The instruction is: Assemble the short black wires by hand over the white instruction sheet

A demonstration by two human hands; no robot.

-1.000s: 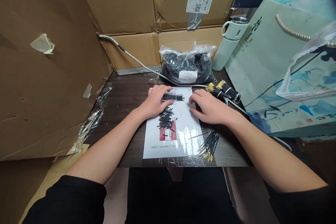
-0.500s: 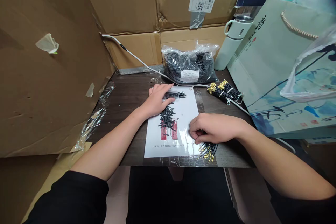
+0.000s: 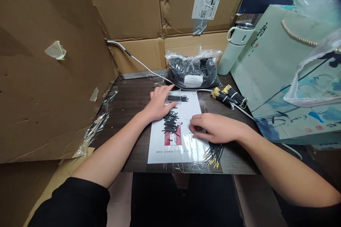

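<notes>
Left hand: thumb and fingers set around a clear box at the far part of a white sheet, holding it from the left side. Thin black wires lie in the box, their ends pointing right.

Right hand: above the right edge of the sheet, fingers curled, thumb and forefinger a narrow gap apart. A thin dark wire shows at the fingertips; whether it is gripped or merely lies beneath, cannot tell.

Short black tubes form a loose heap on the sheet between the hands, nearer the left, partly covering a red printed picture. Loose black wires with yellow tips lie just below the right hand, across the sheet's near right corner and the dark table.

Beyond the right hand are two tied bundles of yellow-tipped wires, side by side, the nearer touching a white cable. At the back stands a plastic bag filled with black pieces, a pale flask to its right
</notes>
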